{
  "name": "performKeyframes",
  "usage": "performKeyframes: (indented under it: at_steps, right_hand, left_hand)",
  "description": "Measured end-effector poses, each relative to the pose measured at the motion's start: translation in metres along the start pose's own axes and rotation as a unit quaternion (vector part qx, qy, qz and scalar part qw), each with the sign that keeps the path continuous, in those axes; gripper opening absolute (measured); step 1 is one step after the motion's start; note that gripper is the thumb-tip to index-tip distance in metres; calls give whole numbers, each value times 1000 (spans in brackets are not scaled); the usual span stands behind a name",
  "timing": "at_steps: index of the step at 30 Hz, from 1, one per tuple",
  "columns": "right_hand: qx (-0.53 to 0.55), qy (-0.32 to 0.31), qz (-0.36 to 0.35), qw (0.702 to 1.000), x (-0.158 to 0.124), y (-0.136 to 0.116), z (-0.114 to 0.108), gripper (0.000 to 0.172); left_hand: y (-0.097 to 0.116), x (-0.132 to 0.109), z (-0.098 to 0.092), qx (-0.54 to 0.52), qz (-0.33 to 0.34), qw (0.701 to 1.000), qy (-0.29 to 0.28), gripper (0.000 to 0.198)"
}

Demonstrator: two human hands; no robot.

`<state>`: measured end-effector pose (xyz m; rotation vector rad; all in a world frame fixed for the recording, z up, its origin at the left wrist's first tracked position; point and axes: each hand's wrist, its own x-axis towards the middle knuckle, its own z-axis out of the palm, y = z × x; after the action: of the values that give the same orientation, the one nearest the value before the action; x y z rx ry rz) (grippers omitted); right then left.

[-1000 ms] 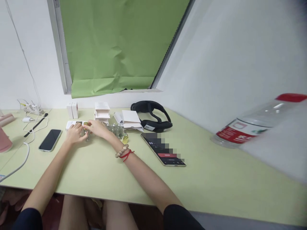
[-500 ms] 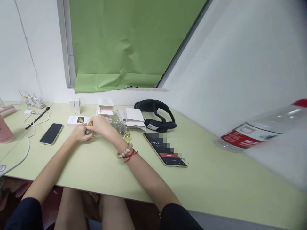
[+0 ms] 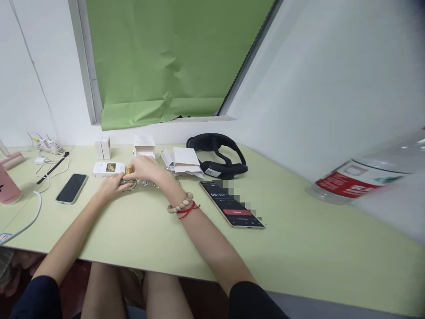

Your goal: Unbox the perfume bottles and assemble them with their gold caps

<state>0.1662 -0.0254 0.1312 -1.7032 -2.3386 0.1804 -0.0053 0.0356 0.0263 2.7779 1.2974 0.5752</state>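
My left hand (image 3: 111,186) and my right hand (image 3: 146,169) meet on the pale green desk (image 3: 139,226). Both pinch a small glass bottle with a gold cap (image 3: 128,177), the right fingers at the cap, the left fingers lower on it. More small glass bottles (image 3: 148,181) lie under and behind my right hand, partly hidden. A flat white box (image 3: 108,169) with a small picture lies just behind my left hand. My right wrist wears a bead bracelet and a red string (image 3: 184,207).
A dark phone (image 3: 71,188) lies left of my hands; a second phone (image 3: 231,204) with a lit screen lies to the right. Small white boxes (image 3: 102,147), folded papers (image 3: 184,160), a black neck device (image 3: 219,156), cables (image 3: 46,159), a pink cup (image 3: 8,186) and a water bottle (image 3: 361,177) surround them.
The head camera shifted slightly. My hands stayed together at the small bottle, my right hand settling lower over the bottles on the desk.
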Motion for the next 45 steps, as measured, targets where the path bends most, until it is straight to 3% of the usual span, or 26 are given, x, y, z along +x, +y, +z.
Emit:
performKeyframes:
  at_steps: [6,10,20,26,30,33,36,39,45]
  right_hand:
    - [109,82,-1,991,-3,18,-16,15]
    - [127,122,17,984,-12,35,-31,13]
    - [196,201,65,958,-46,74,-60,29]
    - [250,96,90,959,-45,61,-59,25]
    - [220,38,61,973,-38,51,-58,13]
    - [200,12,57,978,-35,57,-58,22]
    - [174,-52,104,978,-37,77,-60,23]
    - [171,-137,202,955,-42,102,-60,14]
    - [285,-213,308,883,-49,138,-45,32]
  left_hand:
    - [-10,3,4,19,-2,1000,7,40]
    - [-10,2,5,14,-11,999,28,36]
    - [-18,1,1,53,8,995,84,39]
    - [-6,-2,-5,38,31,993,111,36]
    - [3,-3,-6,18,36,995,93,36]
    - [8,-4,-8,-9,35,996,79,36]
    - [12,-4,-11,-28,20,997,69,36]
    - [16,-5,-13,-35,9,998,58,36]
    - [23,-7,-14,-40,17,999,28,41]
